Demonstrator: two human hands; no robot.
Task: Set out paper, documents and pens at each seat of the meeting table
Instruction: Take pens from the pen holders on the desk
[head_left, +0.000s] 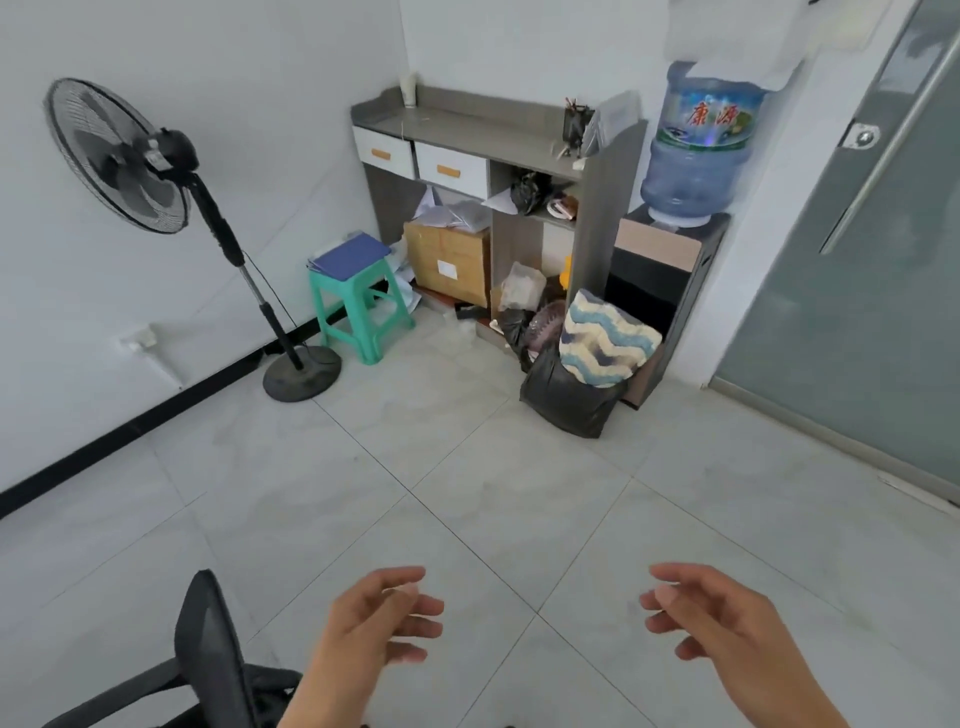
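My left hand (376, 621) and my right hand (719, 618) hover over the tiled floor at the bottom of the view, fingers spread and curled loosely, both holding nothing. Far ahead in the corner stands a grey cabinet (467, 124) with a dark pen holder (575, 123) and a stack of plastic sleeves (613, 122) on its top. A blue folder with papers (353, 253) lies on a green plastic stool (358, 306) to the cabinet's left. Loose papers (441, 210) rest on a cardboard box (449, 262) under the drawers. No meeting table is in view.
A standing fan (135, 156) is at the left wall. A water dispenser (696, 156) stands right of the cabinet, beside a frosted glass door (857, 291). A black bag with a patterned cushion (587, 374) sits on the floor. A black office chair (208, 660) is at bottom left.
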